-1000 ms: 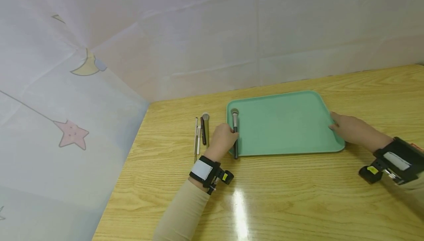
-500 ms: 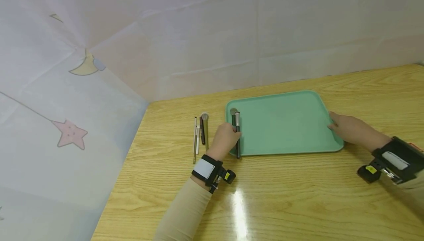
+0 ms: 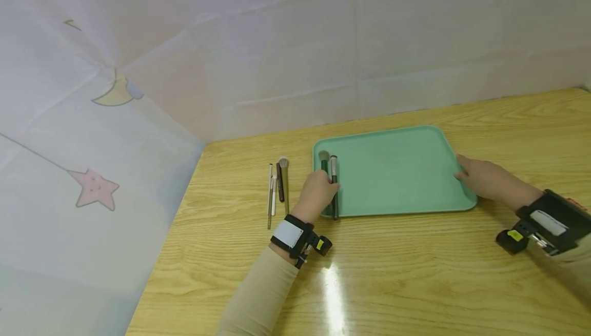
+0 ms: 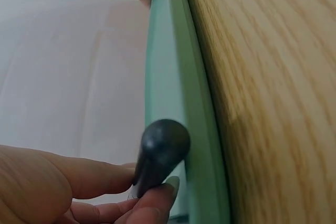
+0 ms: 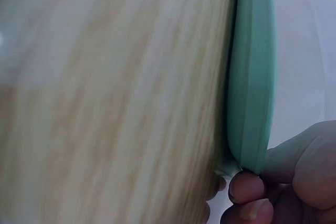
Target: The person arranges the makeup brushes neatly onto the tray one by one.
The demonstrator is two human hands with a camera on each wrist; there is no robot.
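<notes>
A mint-green tray (image 3: 401, 172) lies on the wooden table. At its left edge my left hand (image 3: 329, 187) pinches a dark-handled makeup brush (image 3: 334, 200) that lies lengthwise in the tray. The left wrist view shows its rounded handle end (image 4: 163, 145) between my fingertips (image 4: 157, 195), beside the tray rim (image 4: 191, 93). A second brush with a grey head (image 3: 323, 156) lies just left of it in the tray. My right hand (image 3: 464, 173) grips the tray's right edge. In the right wrist view the fingers (image 5: 247, 187) and thumb pinch the rim (image 5: 252, 77).
Several thin brushes and pencils (image 3: 278, 190) lie side by side on the table left of the tray. A pale sheet with a star (image 3: 94, 188) and a moon hangs at the left. A white backdrop closes off the table's far edge.
The brush in my left hand has shifted slightly right into the tray, and a second grey-headed brush now shows beside it. My right hand has stayed on the tray's edge.
</notes>
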